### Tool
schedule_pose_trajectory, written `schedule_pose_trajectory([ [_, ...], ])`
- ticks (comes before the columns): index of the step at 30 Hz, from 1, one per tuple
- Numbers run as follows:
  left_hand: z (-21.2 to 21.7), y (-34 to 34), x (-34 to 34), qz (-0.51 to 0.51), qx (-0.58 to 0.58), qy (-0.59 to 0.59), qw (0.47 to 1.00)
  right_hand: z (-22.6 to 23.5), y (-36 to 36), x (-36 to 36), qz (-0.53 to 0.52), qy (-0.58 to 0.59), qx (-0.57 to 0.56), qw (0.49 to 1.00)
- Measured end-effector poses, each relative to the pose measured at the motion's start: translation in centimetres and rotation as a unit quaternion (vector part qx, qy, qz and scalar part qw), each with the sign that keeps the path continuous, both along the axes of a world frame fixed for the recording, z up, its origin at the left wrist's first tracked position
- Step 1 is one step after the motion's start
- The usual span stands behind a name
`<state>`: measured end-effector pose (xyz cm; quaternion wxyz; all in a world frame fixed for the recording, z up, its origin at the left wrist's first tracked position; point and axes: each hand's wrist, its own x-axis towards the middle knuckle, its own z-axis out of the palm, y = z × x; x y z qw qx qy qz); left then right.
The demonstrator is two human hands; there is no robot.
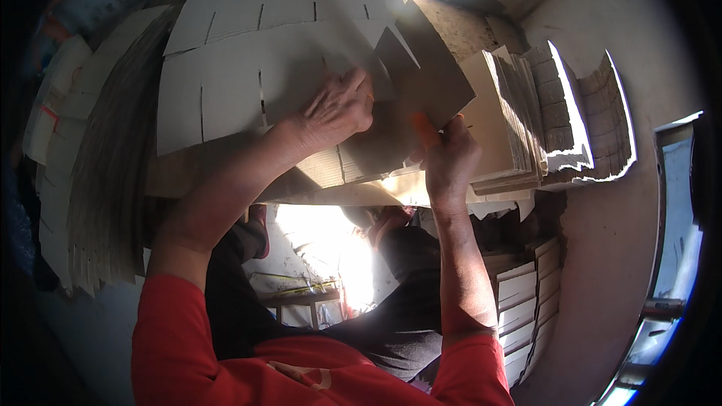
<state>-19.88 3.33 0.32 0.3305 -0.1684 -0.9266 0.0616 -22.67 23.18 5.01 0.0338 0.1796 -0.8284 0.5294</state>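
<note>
Pale slotted cardboard sheets (233, 98) lie overlapped in front of me, with short cuts along their edges. My left hand (340, 107) is over their right part, its fingers curled together; what they grip, if anything, is hidden. A darker, shaded cardboard piece (432, 56) stands tilted at the right end of the sheets. At its lower corner, my right hand (453, 152) is closed, thumb and fingers pinching the edge.
Tall stacks of cardboard stand at left (113, 150) and right (508, 116). More bundles (519, 316) sit low at the right, near the wall (594, 256). Bright sunlight falls on the floor (323, 244) between my legs. A window frame (669, 218) is at far right.
</note>
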Motion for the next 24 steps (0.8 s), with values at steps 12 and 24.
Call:
schedule_pose_trajectory([
  [12, -0.3, 0.0, -0.2, -0.008, 0.054, 0.007, 0.998, 1.9, 0.2, 0.5, 0.013, -0.071, -0.039, 0.997],
  [24, 1.6, 6.0, 5.0, -0.025, -0.075, -0.023, 0.997, 1.1, -0.4, 0.3, -0.018, -0.025, 0.000, 1.000],
])
